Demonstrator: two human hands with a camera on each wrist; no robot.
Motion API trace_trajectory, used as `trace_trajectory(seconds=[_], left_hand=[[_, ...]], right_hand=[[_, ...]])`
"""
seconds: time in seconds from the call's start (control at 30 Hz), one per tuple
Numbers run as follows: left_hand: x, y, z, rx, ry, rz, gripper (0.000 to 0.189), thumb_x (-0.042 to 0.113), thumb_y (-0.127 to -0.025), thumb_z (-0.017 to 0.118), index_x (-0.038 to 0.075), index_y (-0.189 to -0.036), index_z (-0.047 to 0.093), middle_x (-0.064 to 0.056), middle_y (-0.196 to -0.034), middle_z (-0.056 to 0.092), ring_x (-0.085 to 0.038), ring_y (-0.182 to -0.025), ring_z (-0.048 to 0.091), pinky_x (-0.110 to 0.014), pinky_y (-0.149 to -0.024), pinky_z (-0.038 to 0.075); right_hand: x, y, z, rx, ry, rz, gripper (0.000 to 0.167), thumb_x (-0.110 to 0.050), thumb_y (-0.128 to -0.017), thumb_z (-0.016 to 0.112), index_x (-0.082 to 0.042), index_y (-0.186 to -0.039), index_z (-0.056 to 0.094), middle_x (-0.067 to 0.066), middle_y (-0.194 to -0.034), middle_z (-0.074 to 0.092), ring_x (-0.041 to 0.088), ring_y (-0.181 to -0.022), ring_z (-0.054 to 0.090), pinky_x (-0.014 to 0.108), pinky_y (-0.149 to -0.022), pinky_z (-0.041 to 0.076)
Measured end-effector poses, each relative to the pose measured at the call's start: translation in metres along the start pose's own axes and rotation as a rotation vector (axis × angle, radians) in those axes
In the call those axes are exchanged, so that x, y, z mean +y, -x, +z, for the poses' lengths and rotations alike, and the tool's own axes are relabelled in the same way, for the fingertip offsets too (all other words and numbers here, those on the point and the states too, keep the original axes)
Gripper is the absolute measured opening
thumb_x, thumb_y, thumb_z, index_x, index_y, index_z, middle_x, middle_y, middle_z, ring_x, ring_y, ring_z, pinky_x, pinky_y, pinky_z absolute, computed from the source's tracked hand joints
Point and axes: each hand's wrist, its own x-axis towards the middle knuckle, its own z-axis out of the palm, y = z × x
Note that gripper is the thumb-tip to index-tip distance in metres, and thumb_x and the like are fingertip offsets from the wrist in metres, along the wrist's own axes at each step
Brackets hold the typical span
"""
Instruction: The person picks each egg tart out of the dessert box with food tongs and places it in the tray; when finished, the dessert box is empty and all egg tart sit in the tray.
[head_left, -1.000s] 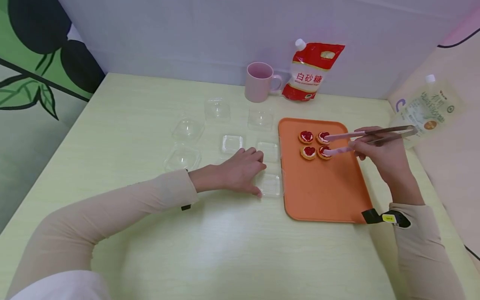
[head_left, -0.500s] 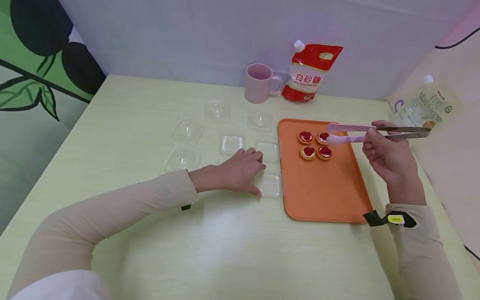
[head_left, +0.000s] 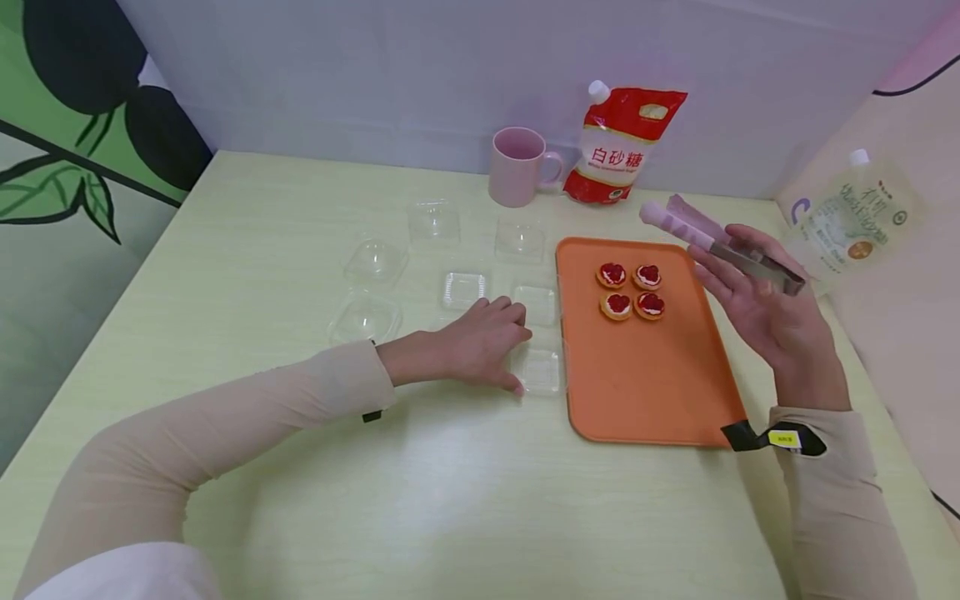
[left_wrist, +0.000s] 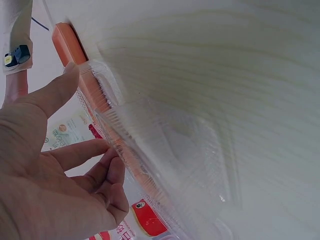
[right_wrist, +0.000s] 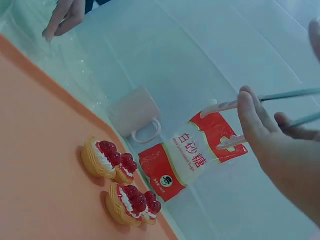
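Note:
My right hand (head_left: 776, 308) holds a pair of tongs (head_left: 703, 240) with pink tips, raised beyond the tray's far right corner, nothing between the tips. Several small tarts (head_left: 617, 307) with red fruit and white cream sit grouped on the orange tray (head_left: 645, 392); the right wrist view shows a tart (right_wrist: 122, 205) close up. To the tray's left, my left hand (head_left: 480, 342) has thumb and forefinger spread on the side of a clear plastic box (head_left: 542, 372). In the left wrist view both fingertips meet the ribbed rim of this box (left_wrist: 165, 145); the other fingers are curled in.
More clear boxes and domed lids (head_left: 375, 262) stand left of the tray. Behind are a pink mug (head_left: 516, 171) and a red and white sugar pouch (head_left: 611, 154). A pale spouted pouch (head_left: 858, 218) stands at the right by the wall.
The tongs have lifted off the tarts, drawn right, then swung up so their tips point toward the back wall. The tarts and my left hand have stayed in place.

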Motion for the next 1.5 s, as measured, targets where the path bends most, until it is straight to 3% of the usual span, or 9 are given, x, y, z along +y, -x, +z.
trace_trajectory(seconds=[0.17, 0.27, 0.43, 0.5, 0.57, 0.77, 1.0, 1.3, 1.5], left_hand=[[0.000, 0.000, 0.000, -0.003, 0.001, -0.003, 0.073, 0.052, -0.075, 0.083, 0.006, -0.128, 0.067, -0.006, -0.116, 0.056, -0.023, -0.107, 0.046, -0.035, -0.085, 0.035], [0.000, 0.000, 0.000, -0.002, 0.004, -0.006, 0.073, 0.052, -0.075, 0.083, 0.005, -0.129, 0.066, -0.006, -0.116, 0.056, -0.023, -0.107, 0.046, -0.035, -0.085, 0.036], [0.001, 0.001, 0.000, 0.007, 0.013, -0.005, 0.073, 0.051, -0.075, 0.084, 0.005, -0.129, 0.066, -0.006, -0.116, 0.056, -0.024, -0.107, 0.047, -0.035, -0.087, 0.037], [0.002, 0.002, -0.001, 0.012, 0.013, -0.002, 0.072, 0.051, -0.075, 0.084, 0.005, -0.128, 0.067, -0.006, -0.116, 0.056, -0.024, -0.107, 0.047, -0.035, -0.087, 0.037], [0.001, 0.002, 0.000, 0.015, 0.012, 0.004, 0.071, 0.051, -0.075, 0.084, 0.005, -0.127, 0.067, -0.006, -0.115, 0.056, -0.024, -0.107, 0.047, -0.035, -0.087, 0.037], [0.001, 0.003, -0.001, 0.011, 0.014, 0.005, 0.071, 0.051, -0.075, 0.084, 0.005, -0.127, 0.067, -0.006, -0.115, 0.056, -0.024, -0.106, 0.047, -0.035, -0.086, 0.037], [0.000, 0.003, -0.001, 0.008, 0.013, 0.006, 0.073, 0.051, -0.075, 0.084, 0.005, -0.129, 0.066, -0.006, -0.115, 0.056, -0.023, -0.106, 0.047, -0.034, -0.085, 0.036], [0.000, 0.001, -0.001, 0.003, 0.016, 0.006, 0.071, 0.051, -0.075, 0.084, 0.005, -0.126, 0.067, -0.006, -0.115, 0.056, -0.024, -0.106, 0.046, -0.035, -0.085, 0.036], [-0.001, 0.001, 0.001, 0.015, 0.002, 0.010, 0.070, 0.053, -0.075, 0.084, 0.006, -0.125, 0.068, -0.005, -0.115, 0.056, -0.024, -0.106, 0.047, -0.035, -0.085, 0.037]], right_hand=[[0.003, -0.004, 0.010, 0.023, 0.137, 0.006, 0.067, -0.024, -0.096, 0.064, 0.008, -0.148, 0.036, 0.021, -0.151, 0.028, 0.040, -0.140, 0.046, 0.043, -0.111, 0.040], [0.005, -0.009, 0.015, 0.135, 0.219, -0.046, 0.066, -0.030, -0.097, 0.062, 0.011, -0.144, 0.041, 0.022, -0.147, 0.031, 0.037, -0.132, 0.054, 0.041, -0.106, 0.044], [0.006, -0.016, 0.019, 0.470, 0.339, -0.062, 0.026, -0.001, -0.095, 0.062, 0.008, -0.119, 0.063, 0.016, -0.110, 0.069, 0.030, -0.095, 0.076, 0.034, -0.083, 0.058], [0.006, -0.017, 0.017, 0.510, 0.415, -0.061, 0.024, 0.006, -0.091, 0.064, 0.005, -0.115, 0.066, 0.015, -0.096, 0.075, 0.027, -0.085, 0.077, 0.031, -0.077, 0.060], [0.006, -0.017, 0.014, 0.522, 0.511, -0.045, 0.030, 0.008, -0.089, 0.067, 0.001, -0.118, 0.065, 0.012, -0.091, 0.076, 0.024, -0.080, 0.077, 0.025, -0.068, 0.059], [-0.001, -0.013, -0.006, 0.519, 0.678, 0.014, 0.059, 0.007, -0.087, 0.068, -0.009, -0.142, 0.052, 0.007, -0.089, 0.075, 0.018, -0.075, 0.077, 0.024, -0.071, 0.059], [-0.017, 0.004, -0.040, 0.541, 0.837, 0.101, 0.066, 0.007, -0.085, 0.072, -0.009, -0.145, 0.049, 0.000, -0.086, 0.077, 0.012, -0.072, 0.076, 0.019, -0.071, 0.057], [-0.037, 0.027, -0.083, 0.512, 1.487, 0.398, 0.070, -0.014, -0.090, 0.075, -0.002, -0.150, 0.042, -0.033, -0.073, 0.065, -0.011, -0.067, 0.064, 0.011, -0.062, 0.048], [-0.037, 0.040, -0.098, 0.441, 1.621, 0.479, 0.068, -0.016, -0.089, 0.076, -0.002, -0.147, 0.045, -0.035, -0.073, 0.060, -0.013, -0.069, 0.057, 0.014, -0.059, 0.045]])
